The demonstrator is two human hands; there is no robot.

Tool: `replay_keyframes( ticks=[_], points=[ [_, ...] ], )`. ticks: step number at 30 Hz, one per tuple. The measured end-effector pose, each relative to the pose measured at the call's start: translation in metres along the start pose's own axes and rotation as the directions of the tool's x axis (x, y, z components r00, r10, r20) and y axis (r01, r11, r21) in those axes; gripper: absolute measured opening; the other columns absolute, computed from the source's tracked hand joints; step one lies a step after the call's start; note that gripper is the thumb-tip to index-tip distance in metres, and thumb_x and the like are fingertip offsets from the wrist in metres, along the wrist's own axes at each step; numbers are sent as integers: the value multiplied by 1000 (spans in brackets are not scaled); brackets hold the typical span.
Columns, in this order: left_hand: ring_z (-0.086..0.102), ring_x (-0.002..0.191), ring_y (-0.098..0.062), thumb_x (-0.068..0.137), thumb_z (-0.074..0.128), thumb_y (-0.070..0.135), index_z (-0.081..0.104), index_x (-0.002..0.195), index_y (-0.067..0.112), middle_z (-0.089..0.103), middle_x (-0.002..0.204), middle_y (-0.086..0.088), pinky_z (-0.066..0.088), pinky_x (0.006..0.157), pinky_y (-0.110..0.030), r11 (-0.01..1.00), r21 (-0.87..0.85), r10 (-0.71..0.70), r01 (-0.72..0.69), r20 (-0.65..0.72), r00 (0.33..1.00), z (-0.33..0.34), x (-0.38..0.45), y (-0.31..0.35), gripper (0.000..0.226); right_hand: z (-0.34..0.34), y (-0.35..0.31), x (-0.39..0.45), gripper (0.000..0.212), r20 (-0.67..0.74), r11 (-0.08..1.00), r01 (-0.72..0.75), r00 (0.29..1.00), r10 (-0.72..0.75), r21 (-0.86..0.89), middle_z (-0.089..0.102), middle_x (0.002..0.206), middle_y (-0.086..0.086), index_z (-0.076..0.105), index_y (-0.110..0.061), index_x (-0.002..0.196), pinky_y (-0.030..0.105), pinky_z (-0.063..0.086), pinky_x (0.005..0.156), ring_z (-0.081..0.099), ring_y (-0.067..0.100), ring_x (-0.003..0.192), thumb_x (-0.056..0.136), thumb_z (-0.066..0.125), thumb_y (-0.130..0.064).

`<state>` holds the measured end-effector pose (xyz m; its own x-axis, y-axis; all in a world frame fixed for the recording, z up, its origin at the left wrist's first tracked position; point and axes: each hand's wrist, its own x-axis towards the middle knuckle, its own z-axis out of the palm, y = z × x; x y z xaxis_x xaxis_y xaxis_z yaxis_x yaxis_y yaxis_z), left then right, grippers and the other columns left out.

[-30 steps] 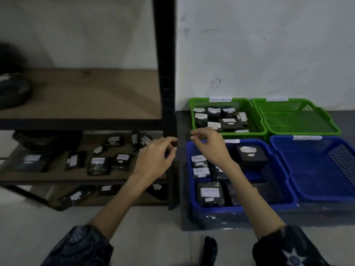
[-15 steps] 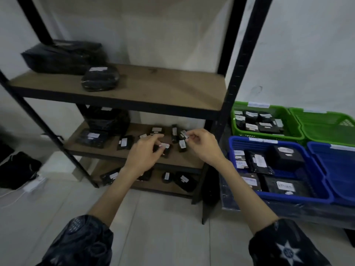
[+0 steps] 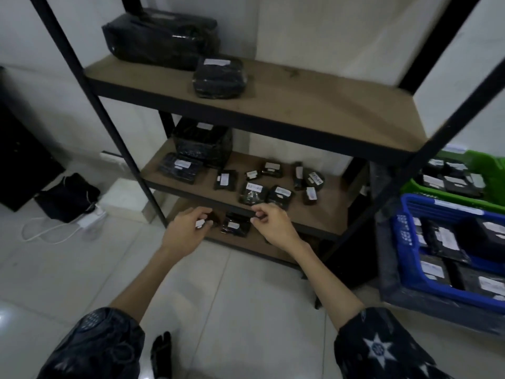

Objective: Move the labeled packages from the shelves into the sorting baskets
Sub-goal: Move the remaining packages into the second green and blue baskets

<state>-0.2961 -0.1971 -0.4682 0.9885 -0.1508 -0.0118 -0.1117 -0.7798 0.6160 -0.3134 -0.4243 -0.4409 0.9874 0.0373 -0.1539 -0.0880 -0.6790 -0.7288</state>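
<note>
A black bag (image 3: 67, 196) with a white cable (image 3: 54, 228) was seen on the floor at far left. The left hand (image 3: 185, 231) was curled near a small labeled package (image 3: 205, 221) on the bottom shelf; whether it was actually gripped could not be told. The right hand (image 3: 273, 224) was loosely curled, nothing held. More packages (image 3: 252, 193) were scattered on the middle shelf (image 3: 332, 214). The blue basket (image 3: 404, 242) and green basket (image 3: 489, 168), partly filled, were placed at right. The wrapped packs were judged light, soft and slick (best pinched across the short edges). Compared with the earlier frame, both hands were lowered toward the bottom shelf and the view was tilted down.
</note>
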Motion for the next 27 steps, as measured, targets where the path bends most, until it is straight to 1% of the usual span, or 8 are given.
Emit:
replay_keyframes(
  ticks=[4, 8, 12, 16, 19, 21, 24, 27],
  points=[
    [63, 102, -23, 90, 60, 28, 60, 121, 22, 68, 111, -2, 51, 87, -39, 998, 52, 14, -17, 65, 998, -36, 58, -75, 31, 54, -34, 65, 35, -18, 998, -54, 998, 54, 42, 57, 111, -1, 57, -19, 125, 32, 49, 91, 58, 13, 102, 90, 60, -23],
    [59, 108, -24, 91, 58, 31, 59, 122, 19, 63, 119, -4, 48, 89, -36, 994, 105, -6, -12, 172, 985, -50, 134, -155, 34, 117, -57, 142, 32, -22, 973, -175, 983, 180, 152, 61, 110, 4, 59, -14, 122, 33, 47, 97, 58, 17, 107, 90, 60, -20],
    [54, 113, -30, 89, 62, 30, 59, 123, 12, 56, 124, -12, 41, 91, -32, 993, 94, -84, 67, 183, 980, -38, 192, -218, 38, 177, -55, 211, 31, -28, 930, -321, 943, 331, 179, 66, 112, 8, 61, -10, 119, 29, 44, 98, 59, 20, 109, 89, 61, -20],
    [46, 121, -27, 90, 60, 33, 61, 121, 21, 49, 131, -6, 38, 98, -36, 990, 128, -76, 51, 200, 977, -3, 230, -281, 33, 231, -36, 264, 35, -39, 900, -403, 909, 414, 163, 65, 115, 10, 59, -7, 121, 23, 41, 91, 59, 22, 111, 91, 59, -26],
    [41, 124, -32, 91, 58, 36, 61, 122, 23, 50, 129, -6, 37, 101, -43, 989, 147, -4, -13, 111, 994, 22, 255, -330, 34, 263, -21, 299, 45, -105, 913, -376, 913, 394, 156, 64, 116, 13, 54, -4, 127, 26, 40, 90, 57, 25, 112, 94, 54, -34],
    [40, 126, -35, 90, 59, 37, 62, 120, 22, 53, 125, -9, 37, 100, -48, 989, 146, 22, -19, -18, 1000, 34, 270, -356, 34, 279, -15, 327, 49, -170, 911, -345, 907, 386, 227, 65, 107, 18, 58, 3, 118, 32, 41, 96, 56, 27, 110, 93, 53, -40],
    [39, 126, -33, 90, 59, 40, 62, 117, 23, 54, 122, -7, 36, 100, -48, 991, 130, 27, -18, -71, 997, 49, 288, -379, 32, 296, -11, 374, 53, -190, 876, -351, 885, 426, 331, 62, 95, 6, 63, -18, 102, 36, 44, 91, 52, 23, 103, 82, 52, -66],
    [43, 119, -31, 89, 61, 38, 64, 112, 24, 57, 115, -3, 43, 92, -46, 990, 119, 93, -75, -154, 984, 64, 293, -398, 28, 313, -12, 414, 96, -128, 758, -431, 824, 552, 490, 58, 122, 9, 58, -12, 120, 44, 49, 93, 54, 27, 110, 56, 55, -85]
  ],
)
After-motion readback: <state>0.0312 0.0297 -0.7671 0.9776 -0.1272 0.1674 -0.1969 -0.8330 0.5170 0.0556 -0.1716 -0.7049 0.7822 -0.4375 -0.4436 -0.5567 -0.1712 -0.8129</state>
